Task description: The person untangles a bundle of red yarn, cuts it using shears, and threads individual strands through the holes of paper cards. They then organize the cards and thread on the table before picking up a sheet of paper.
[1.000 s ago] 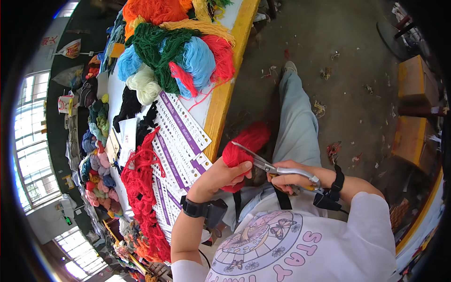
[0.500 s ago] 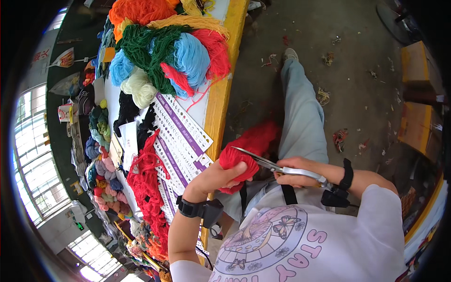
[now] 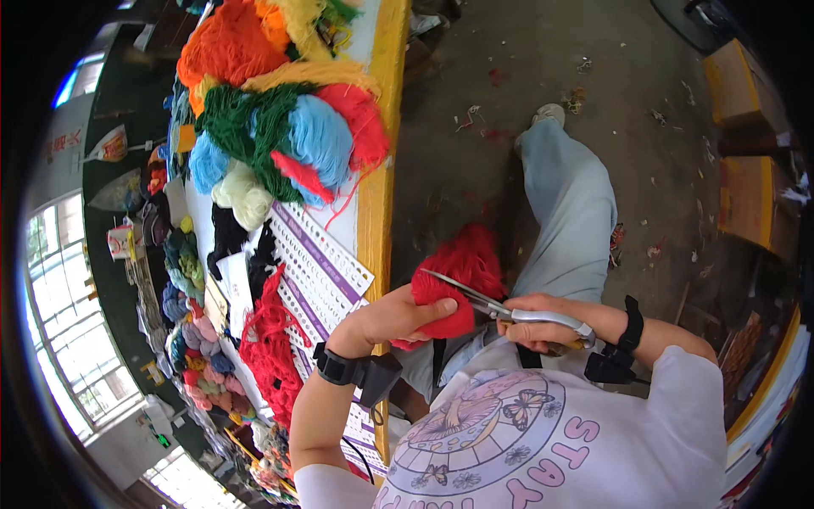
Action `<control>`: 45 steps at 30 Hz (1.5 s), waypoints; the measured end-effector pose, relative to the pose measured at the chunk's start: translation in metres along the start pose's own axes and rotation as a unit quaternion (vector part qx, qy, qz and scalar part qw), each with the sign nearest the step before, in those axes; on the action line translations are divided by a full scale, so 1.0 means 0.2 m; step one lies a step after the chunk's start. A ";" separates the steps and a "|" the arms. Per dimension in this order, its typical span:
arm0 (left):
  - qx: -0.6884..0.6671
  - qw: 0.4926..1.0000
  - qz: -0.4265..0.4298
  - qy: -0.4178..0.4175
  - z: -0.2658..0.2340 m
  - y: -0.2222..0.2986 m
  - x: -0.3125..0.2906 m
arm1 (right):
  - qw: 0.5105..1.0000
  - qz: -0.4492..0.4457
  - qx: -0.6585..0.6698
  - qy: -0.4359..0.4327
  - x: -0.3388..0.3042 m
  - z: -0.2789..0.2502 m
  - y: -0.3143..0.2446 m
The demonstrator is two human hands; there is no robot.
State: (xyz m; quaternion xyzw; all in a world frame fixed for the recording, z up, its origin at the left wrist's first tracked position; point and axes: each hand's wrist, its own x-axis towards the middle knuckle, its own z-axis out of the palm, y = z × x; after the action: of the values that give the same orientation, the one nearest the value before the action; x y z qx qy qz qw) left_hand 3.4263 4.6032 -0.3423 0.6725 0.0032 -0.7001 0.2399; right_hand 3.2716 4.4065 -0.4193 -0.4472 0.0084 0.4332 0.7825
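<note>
Red yarn bundle [image 3: 471, 265], one: off the yellow edge of the tabletop [image 3: 373, 204], over the lap, long axis slanting up and rightward in my head view; left hand [image 3: 403, 318] gripping its near end, thumb on top. Scissors [image 3: 551, 317], silver, one pair: gripped by the handles in the right hand [image 3: 538, 304], tips pointing up-left across the yarn, as half a second ago. Since then I log the denim-clad leg [image 3: 568, 204] shifted right, now partly covering a floor scrap [image 3: 616, 242]. Printed lettering: purple-banded cards [image 3: 326, 259], white shirt [image 3: 500, 424].
</note>
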 end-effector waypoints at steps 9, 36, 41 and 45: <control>0.160 0.985 -0.014 -0.064 0.06 0.26 0.10 | 0.991 -0.052 0.112 0.052 -0.09 0.03 0.11; 0.107 0.993 0.055 0.014 0.03 0.68 0.18 | 0.929 -0.267 0.252 0.037 -0.02 -0.10 0.03; 0.306 0.949 0.036 0.066 0.03 0.74 0.14 | 0.936 -0.252 0.211 0.125 -0.07 -0.06 0.02; 0.258 0.928 0.189 0.190 0.03 0.69 0.15 | 0.930 -0.280 0.202 0.130 -0.03 -0.08 0.10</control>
State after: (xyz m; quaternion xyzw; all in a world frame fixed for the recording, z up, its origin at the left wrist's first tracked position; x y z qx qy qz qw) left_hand 3.4678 4.4694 -0.3270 0.8199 -0.2585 -0.4778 0.1809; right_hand 3.2604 4.3956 -0.4405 -0.3161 0.0716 0.1239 0.9379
